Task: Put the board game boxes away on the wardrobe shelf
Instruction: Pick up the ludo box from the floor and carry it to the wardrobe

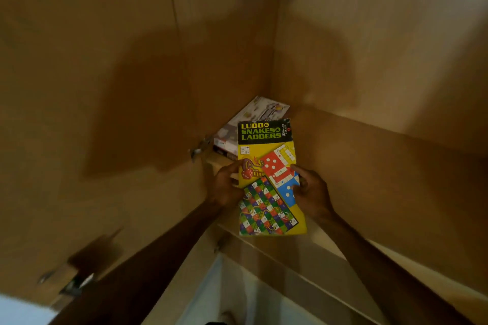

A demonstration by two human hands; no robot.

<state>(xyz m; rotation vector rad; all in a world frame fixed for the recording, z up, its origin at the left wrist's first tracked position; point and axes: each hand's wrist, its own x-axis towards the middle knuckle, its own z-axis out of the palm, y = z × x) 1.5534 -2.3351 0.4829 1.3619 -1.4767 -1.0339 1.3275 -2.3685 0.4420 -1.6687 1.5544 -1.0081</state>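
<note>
In the foreground, two bare forearms reach up and forward into an open wardrobe compartment, carrying between them a flat yellow board game box [269, 179] printed "Ludo & Snakes & Ladders". The left hand [226, 187] grips the box's left long edge, thumb laid across the printed face and fingers curled behind; the right hand [311, 192] clasps the right long edge in the same way, so both hands are closed on this one box. The box is held lengthwise, its title end pointing into the compartment and its near end projecting out over the front edge of the wardrobe shelf [343, 253]; whether its underside already touches the shelf cannot be told. Just beyond the title end, a second, pale board game box [253, 119] lies flat on the shelf, pushed toward the back corner. To the left, a metal hinge [201, 149] marks the side where the open door [105, 113] hangs; the view here is blurred. By this evidence the task appears partly done: one box is stowed, and the second is at the threshold, needing to be slid in and let go. Whether further boxes await outside the view cannot be determined.
</note>
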